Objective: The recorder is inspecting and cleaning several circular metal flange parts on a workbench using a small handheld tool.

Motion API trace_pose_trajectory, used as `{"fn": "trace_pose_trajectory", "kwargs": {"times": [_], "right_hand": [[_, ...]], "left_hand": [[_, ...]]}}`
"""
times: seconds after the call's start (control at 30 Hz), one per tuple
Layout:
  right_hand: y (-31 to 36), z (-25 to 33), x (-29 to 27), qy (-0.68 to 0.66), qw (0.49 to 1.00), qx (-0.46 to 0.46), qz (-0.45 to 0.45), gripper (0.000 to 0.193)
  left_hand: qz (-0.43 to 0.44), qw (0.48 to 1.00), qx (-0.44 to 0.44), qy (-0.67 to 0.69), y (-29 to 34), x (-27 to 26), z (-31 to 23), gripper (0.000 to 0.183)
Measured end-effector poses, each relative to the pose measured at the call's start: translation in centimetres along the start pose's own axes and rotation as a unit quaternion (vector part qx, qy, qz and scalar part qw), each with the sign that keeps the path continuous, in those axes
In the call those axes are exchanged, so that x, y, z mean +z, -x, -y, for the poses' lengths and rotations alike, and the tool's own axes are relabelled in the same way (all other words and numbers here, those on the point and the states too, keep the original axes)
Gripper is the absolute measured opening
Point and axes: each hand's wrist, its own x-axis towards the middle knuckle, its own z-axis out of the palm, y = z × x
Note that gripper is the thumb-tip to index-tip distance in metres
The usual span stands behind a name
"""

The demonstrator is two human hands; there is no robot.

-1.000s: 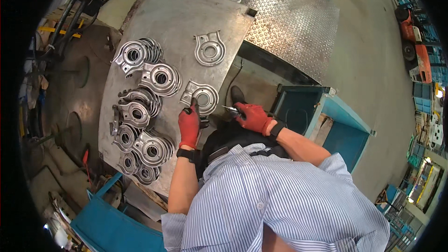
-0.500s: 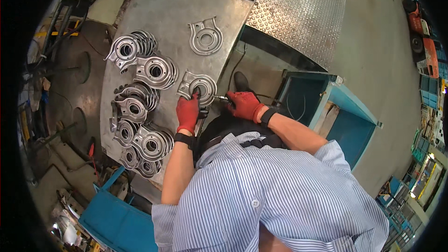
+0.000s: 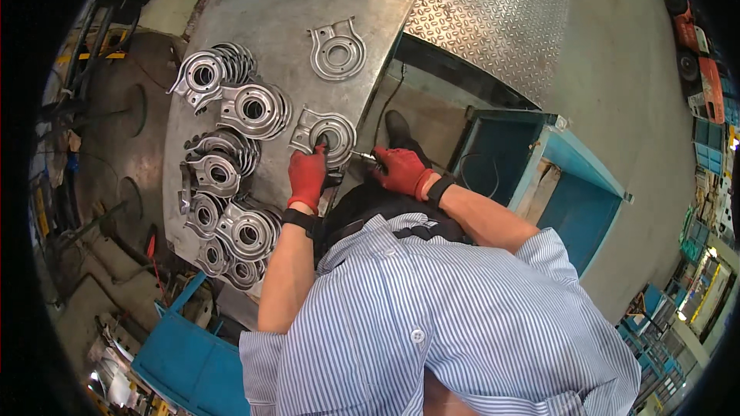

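Note:
My left hand [image 3: 309, 174], in a red and black glove, grips the near rim of a pressed metal bracket [image 3: 337, 123] with a large round opening. The bracket lies flat near the table's right edge. One finger reaches into its ring; the thumb is at the edge. In my gloved right hand [image 3: 402, 172] is a slim hand tool with a thin metal shaft [image 3: 364, 156], the fingers closed round its body. Its tip points left, right at the bracket's rim; whether it touches I cannot tell. Another such bracket [image 3: 338, 58] lies farther up the table.
Stacks of similar brackets [image 3: 253, 110] line the left side of the metal table [image 3: 285, 0]. Right of me stands a blue open-topped metal bin [image 3: 580, 208], with a tread-plate surface [image 3: 486, 15] beyond. At lower left is a blue metal box [image 3: 189, 358].
The whole view has shifted slightly, with the table a little higher in it. Both hands keep their grips, and the bracket and tool stay nearly in place relative to each other.

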Motion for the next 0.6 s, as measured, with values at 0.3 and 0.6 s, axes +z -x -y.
{"fn": "trace_pose_trajectory", "kwargs": {"times": [0.3, 0.6], "right_hand": [[0.3, -0.4, 0.1, 0.006, 0.999, 0.029, 0.021, 0.046], [0.1, 0.2, 0.0, -0.031, 0.999, 0.034, 0.004, 0.034]], "left_hand": [[-0.017, 0.999, -0.026, 0.039, 1.1, -1.3, -1.8, 0.049], [-0.078, 0.996, 0.034, 0.015, -0.5, 1.2, 1.4, 0.054]]}}
